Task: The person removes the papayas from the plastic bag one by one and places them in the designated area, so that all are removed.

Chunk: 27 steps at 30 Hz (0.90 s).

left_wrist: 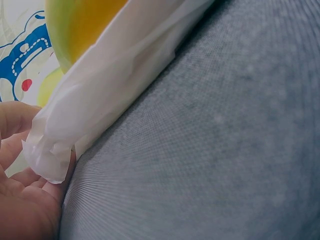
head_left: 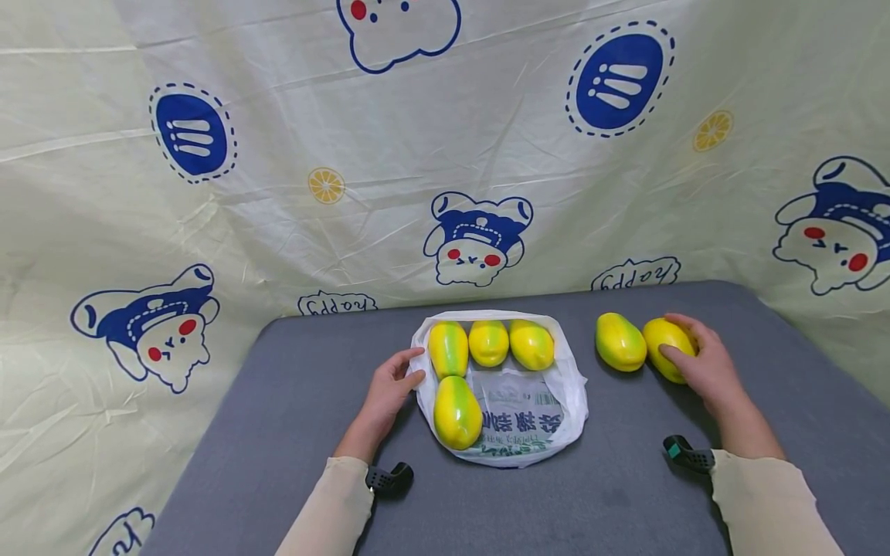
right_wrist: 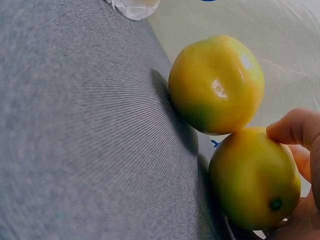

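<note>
A white plastic bag (head_left: 572,432) lies spread on the table with its mouth wide and its rim rolled outward. Inside are several yellow-green papayas (head_left: 457,413), three along the far side and one at the near left. My left hand (head_left: 389,388) holds the bag's left rim; in the left wrist view the crumpled plastic (left_wrist: 95,105) runs between thumb and fingers. To the right of the bag, my right hand (head_left: 708,361) grips a papaya (right_wrist: 252,175), thumb on its near side and fingers over the far side. Another papaya (right_wrist: 215,82) lies close to its left.
The table (head_left: 313,417) has a grey cloth top. Behind it hangs a pale curtain (head_left: 389,232) printed with cartoon figures, reaching round both sides. A dark strap device (head_left: 391,479) sits on the left wrist, and a similar one (head_left: 688,455) on the right.
</note>
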Each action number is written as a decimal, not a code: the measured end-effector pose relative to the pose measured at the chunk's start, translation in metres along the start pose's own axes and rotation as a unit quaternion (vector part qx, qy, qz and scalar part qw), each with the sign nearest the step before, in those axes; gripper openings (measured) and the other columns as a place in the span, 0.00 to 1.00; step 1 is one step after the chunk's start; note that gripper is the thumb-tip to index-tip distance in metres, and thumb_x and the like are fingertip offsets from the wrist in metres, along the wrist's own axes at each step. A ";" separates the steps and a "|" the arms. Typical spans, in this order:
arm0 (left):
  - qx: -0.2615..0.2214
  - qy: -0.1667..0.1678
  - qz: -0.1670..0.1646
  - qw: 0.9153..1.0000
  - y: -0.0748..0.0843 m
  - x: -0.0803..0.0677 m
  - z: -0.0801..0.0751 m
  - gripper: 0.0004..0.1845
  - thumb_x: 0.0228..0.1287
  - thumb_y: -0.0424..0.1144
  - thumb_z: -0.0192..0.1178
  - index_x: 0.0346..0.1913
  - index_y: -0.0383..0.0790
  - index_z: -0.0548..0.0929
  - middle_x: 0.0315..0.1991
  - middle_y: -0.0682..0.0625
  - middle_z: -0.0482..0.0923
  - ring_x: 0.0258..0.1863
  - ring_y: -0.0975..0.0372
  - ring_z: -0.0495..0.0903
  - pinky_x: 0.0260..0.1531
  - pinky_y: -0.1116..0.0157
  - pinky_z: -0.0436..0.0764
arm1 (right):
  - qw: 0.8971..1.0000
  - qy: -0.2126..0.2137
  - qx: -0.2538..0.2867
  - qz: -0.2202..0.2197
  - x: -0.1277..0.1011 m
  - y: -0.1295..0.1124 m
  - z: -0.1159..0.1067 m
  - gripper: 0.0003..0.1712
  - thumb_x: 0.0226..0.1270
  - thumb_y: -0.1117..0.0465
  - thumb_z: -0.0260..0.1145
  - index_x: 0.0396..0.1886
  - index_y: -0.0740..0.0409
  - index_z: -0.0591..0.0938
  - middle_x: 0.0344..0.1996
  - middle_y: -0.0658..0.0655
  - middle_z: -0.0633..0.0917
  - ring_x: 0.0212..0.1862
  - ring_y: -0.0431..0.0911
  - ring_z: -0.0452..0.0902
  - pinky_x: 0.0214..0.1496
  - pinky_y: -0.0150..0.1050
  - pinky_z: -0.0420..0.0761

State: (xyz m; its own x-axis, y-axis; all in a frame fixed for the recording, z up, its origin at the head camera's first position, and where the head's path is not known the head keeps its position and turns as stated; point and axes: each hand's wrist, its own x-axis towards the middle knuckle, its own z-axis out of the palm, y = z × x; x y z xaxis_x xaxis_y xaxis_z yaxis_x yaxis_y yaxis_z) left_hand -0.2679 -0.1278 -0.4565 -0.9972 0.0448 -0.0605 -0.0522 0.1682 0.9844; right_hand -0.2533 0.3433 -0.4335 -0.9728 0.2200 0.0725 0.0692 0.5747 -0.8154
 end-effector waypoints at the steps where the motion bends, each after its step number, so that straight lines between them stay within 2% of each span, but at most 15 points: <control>1: 0.000 0.000 0.000 1.000 0.000 0.000 0.000 0.22 0.70 0.35 0.60 0.65 0.48 0.78 0.72 0.45 0.68 0.70 0.51 0.69 0.72 0.50 0.68 | 1.000 -0.001 0.000 0.002 0.000 0.000 0.000 0.39 0.75 0.52 0.55 0.78 0.60 0.55 0.73 0.78 0.53 0.65 0.73 0.52 0.62 0.72 0.61; 10: -0.002 0.001 0.003 1.000 0.000 -0.001 0.001 0.21 0.70 0.35 0.59 0.65 0.47 0.78 0.73 0.45 0.68 0.72 0.50 0.67 0.73 0.49 0.66 | 1.000 0.000 -0.009 0.011 0.000 -0.002 0.001 0.39 0.75 0.50 0.54 0.79 0.60 0.54 0.72 0.78 0.54 0.64 0.73 0.53 0.61 0.71 0.62; 17: 0.002 -0.001 0.008 1.000 0.001 0.000 0.001 0.21 0.70 0.35 0.59 0.65 0.47 0.78 0.73 0.45 0.68 0.73 0.50 0.66 0.73 0.49 0.66 | 1.000 0.029 -0.011 0.003 0.000 -0.015 -0.004 0.38 0.76 0.49 0.52 0.78 0.60 0.56 0.77 0.75 0.48 0.73 0.75 0.40 0.67 0.76 0.51; 20: 0.004 -0.001 0.009 1.000 0.001 0.000 0.001 0.21 0.70 0.35 0.59 0.65 0.47 0.78 0.72 0.45 0.68 0.73 0.50 0.66 0.73 0.49 0.65 | 1.000 0.028 -0.009 -0.010 -0.001 -0.023 -0.005 0.37 0.75 0.50 0.52 0.78 0.59 0.57 0.79 0.72 0.45 0.76 0.74 0.35 0.68 0.78 0.47; 24: 0.003 0.000 0.009 1.000 0.000 -0.001 0.001 0.21 0.70 0.35 0.59 0.65 0.46 0.78 0.72 0.45 0.69 0.72 0.50 0.67 0.73 0.49 0.66 | 0.999 0.026 -0.001 -0.043 -0.004 -0.039 -0.005 0.35 0.75 0.51 0.53 0.77 0.58 0.59 0.80 0.68 0.47 0.78 0.72 0.30 0.69 0.79 0.43; 27: 0.001 -0.001 0.009 1.000 -0.001 -0.001 0.001 0.21 0.71 0.35 0.59 0.65 0.45 0.78 0.72 0.45 0.68 0.72 0.50 0.67 0.73 0.49 0.66 | 0.998 0.025 0.011 -0.062 -0.008 -0.055 -0.003 0.34 0.75 0.52 0.54 0.77 0.55 0.60 0.80 0.66 0.48 0.78 0.70 0.31 0.68 0.80 0.43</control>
State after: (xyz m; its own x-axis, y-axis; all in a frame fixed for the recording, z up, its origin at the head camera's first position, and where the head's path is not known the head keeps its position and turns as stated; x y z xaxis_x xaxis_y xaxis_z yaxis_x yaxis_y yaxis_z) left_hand -0.2668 -0.1273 -0.4570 -0.9978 0.0506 -0.0423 -0.0331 0.1696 0.9850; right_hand -0.2484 0.3122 -0.3873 -0.9613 0.1873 0.2022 -0.0568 0.5833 -0.8102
